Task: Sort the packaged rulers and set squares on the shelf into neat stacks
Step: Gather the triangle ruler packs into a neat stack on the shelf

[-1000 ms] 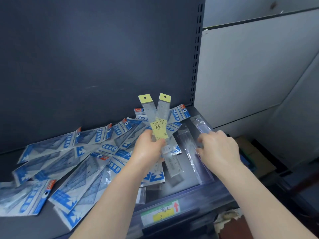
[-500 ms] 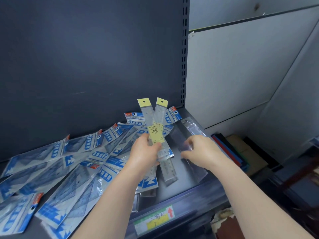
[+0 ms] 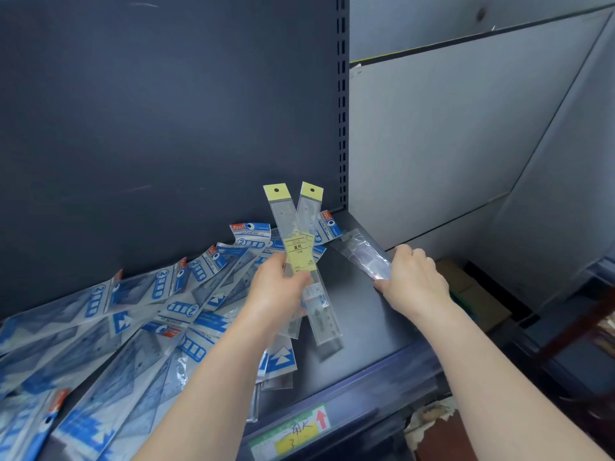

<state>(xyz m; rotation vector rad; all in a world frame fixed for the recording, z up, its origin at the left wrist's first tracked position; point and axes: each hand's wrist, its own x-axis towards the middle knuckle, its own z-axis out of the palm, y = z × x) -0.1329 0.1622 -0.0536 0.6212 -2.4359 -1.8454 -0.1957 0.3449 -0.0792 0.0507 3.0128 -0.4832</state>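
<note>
Our left hand's [image 3: 276,291] fingers curl round two yellow-topped packaged rulers [image 3: 298,252], crossed like a fan, tops tilted up toward the dark back panel [image 3: 166,128]. Our right hand [image 3: 412,281] pinches the near end of a clear packet [image 3: 362,254]; we cannot tell what it contains. Its far end points at the shelf's [image 3: 359,324] back right corner. Left of the rulers, blue set square packs [image 3: 133,327] sprawl overlapping across the shelf. A handwritten label [image 3: 293,434] sits on the front edge.
</note>
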